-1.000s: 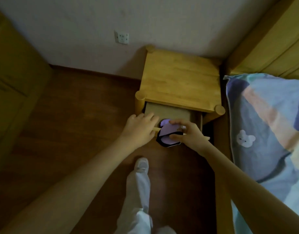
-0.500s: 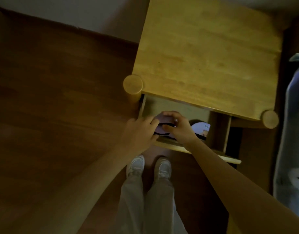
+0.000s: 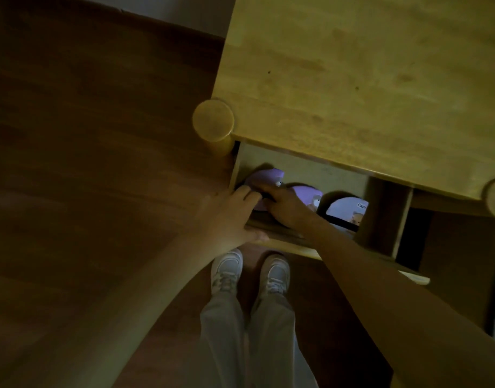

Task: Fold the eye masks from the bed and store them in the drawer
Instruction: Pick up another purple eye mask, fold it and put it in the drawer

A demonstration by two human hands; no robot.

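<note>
Purple eye mask (image 3: 264, 177) sat at the drawer's (image 3: 302, 168) left end, with both hands on it: the left hand (image 3: 226, 217) curled over the front edge with fingertips on the fabric, the right hand (image 3: 285, 204) pressed down on top. Dim light made the exact grip hard to read. A second mask (image 3: 348, 210) on the right was half hidden under the nightstand top (image 3: 366, 79).

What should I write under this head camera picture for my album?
Both hands tuck a purple eye mask into the open drawer beside another mask.
</note>
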